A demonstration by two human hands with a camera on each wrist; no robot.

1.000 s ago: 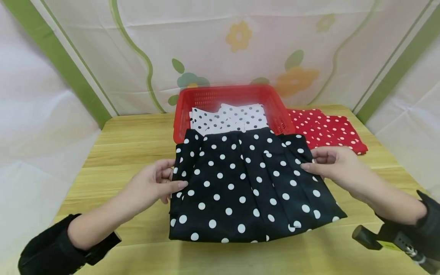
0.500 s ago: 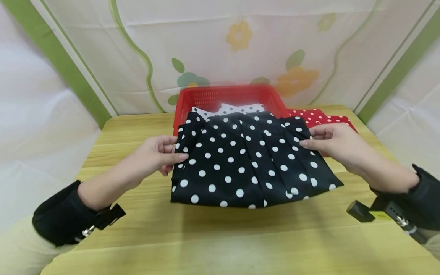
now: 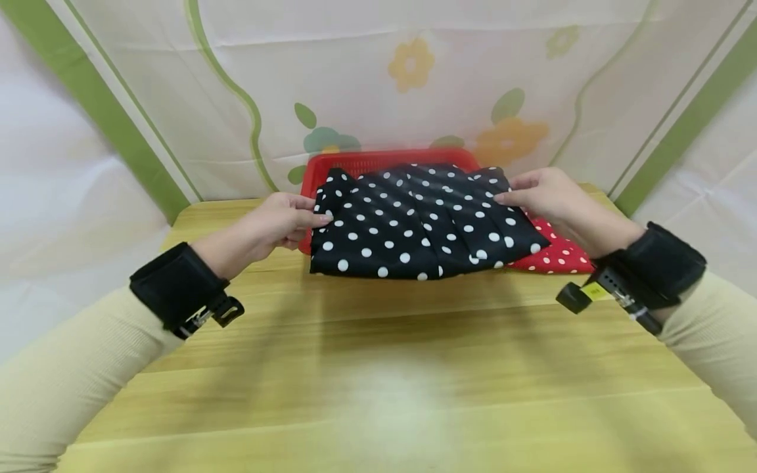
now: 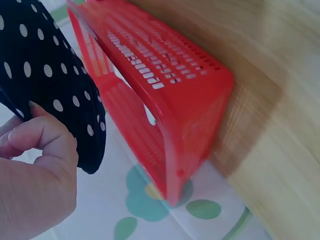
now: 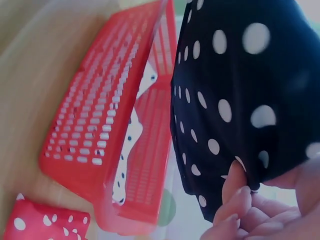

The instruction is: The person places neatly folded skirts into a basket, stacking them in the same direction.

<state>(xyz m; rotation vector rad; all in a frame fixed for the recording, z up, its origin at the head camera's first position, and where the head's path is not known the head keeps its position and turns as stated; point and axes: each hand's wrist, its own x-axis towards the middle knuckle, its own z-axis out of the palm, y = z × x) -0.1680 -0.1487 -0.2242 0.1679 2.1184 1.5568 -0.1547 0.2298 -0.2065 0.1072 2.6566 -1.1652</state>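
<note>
A folded black cloth with white polka dots [image 3: 408, 223] hangs over the front of a red plastic basket [image 3: 378, 157]. My left hand [image 3: 275, 223] pinches its left edge between thumb and fingers. At the opposite edge my right hand [image 3: 547, 197] grips the fabric the same way. From the left wrist view, the black cloth [image 4: 55, 75] is held just above the basket's rim [image 4: 165, 135]. White cloth with black dots [image 5: 125, 150] lies inside the basket in the right wrist view; the head view hides it behind the black cloth.
Right of the basket, a folded red cloth with white dots [image 3: 556, 253] lies on the wooden table [image 3: 378, 368], partly covered by my right hand and the black cloth. A white curtain with printed flowers [image 3: 355, 79] stands behind the table.
Both hands have moved forward, away from me, carrying the black polka-dot cloth from the front of the table to over the basket. It now covers the white dotted cloth in the head view.
</note>
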